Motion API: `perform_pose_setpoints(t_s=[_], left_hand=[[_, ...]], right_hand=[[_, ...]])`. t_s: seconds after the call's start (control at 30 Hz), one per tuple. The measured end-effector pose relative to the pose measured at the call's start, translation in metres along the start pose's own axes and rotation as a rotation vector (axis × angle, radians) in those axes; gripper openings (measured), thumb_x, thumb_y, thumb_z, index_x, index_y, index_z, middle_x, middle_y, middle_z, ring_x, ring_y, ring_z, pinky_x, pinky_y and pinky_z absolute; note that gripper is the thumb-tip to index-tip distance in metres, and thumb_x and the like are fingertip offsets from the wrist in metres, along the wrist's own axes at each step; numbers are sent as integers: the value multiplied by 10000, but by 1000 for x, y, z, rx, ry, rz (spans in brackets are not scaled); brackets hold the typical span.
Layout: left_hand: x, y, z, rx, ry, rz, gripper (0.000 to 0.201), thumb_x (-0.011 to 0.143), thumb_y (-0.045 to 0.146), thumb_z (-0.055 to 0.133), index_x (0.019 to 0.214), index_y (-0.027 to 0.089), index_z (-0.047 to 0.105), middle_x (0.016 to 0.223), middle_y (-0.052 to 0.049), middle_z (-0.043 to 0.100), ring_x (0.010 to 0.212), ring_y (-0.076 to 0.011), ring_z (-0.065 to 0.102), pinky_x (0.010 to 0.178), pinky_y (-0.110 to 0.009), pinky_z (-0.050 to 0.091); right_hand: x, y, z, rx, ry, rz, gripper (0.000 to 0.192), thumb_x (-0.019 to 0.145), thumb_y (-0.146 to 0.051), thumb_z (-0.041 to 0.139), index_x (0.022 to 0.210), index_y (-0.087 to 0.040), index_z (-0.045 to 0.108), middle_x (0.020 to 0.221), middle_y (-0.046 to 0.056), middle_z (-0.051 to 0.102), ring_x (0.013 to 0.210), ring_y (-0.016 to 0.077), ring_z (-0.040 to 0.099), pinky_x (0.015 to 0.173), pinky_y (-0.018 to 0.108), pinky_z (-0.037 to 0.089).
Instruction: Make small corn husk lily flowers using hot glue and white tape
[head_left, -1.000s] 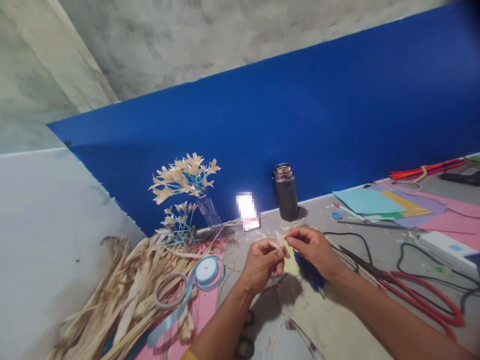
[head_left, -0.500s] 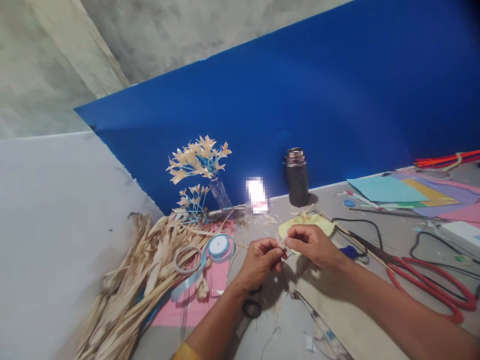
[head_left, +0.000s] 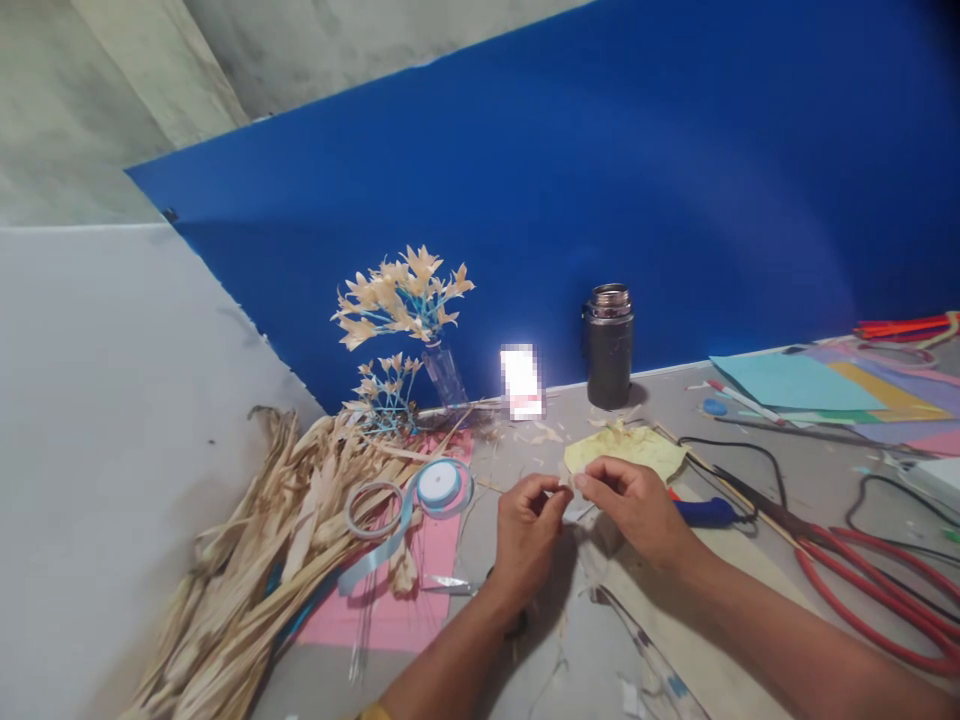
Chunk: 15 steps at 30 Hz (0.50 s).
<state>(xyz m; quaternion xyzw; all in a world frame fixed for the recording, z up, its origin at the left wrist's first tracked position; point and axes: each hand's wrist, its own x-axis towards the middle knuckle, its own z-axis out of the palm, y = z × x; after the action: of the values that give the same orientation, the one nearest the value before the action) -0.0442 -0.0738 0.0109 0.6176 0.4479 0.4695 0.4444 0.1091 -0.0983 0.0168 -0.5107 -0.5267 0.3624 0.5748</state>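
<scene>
My left hand and my right hand meet above the middle of the table, thumbs and forefingers pinched. Between the fingertips is a small pale piece, probably dried husk; most of it is hidden. Just behind my right hand lies a crumpled yellow paper with pale scraps on it. A blue-handled tool with a cord rests right of that hand. Small scissors are partly covered by my left forearm. To the left are a roll of light blue ribbon and a tape ring.
Dried husks are heaped at left beside pink paper. Pale flowers stand in a clear bottle. A dark flask stands by the blue board. Large red-handled scissors and coloured papers lie at right.
The view has shifted slightly. My left hand has turned more upright, its fingers still pinched against those of my right hand. The small scissors' blades show more, while their black handles are now mostly covered.
</scene>
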Motion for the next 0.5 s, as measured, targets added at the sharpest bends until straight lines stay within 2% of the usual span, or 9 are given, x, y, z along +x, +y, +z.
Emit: perform_pose_setpoints(t_s=[0.33, 0.5], left_hand=[[1, -3, -2, -58, -12, -71, 135, 798, 337, 693, 764, 207, 705, 504, 51, 551, 460, -123, 488, 509, -241, 380], [5, -5, -8, -49, 24, -25, 144, 801, 330, 679, 732, 204, 681, 469, 60, 529, 427, -110, 470, 492, -229, 368]], right_hand=[[-1, -1, 0, 35, -2, -3, 343, 838, -504, 677, 667, -207, 685, 636, 7, 603, 629, 173, 525, 600, 296, 434], [2, 5, -1, -29, 9, -35, 324, 879, -459, 630, 688, -207, 698, 681, 23, 650, 677, 191, 566, 638, 302, 445]])
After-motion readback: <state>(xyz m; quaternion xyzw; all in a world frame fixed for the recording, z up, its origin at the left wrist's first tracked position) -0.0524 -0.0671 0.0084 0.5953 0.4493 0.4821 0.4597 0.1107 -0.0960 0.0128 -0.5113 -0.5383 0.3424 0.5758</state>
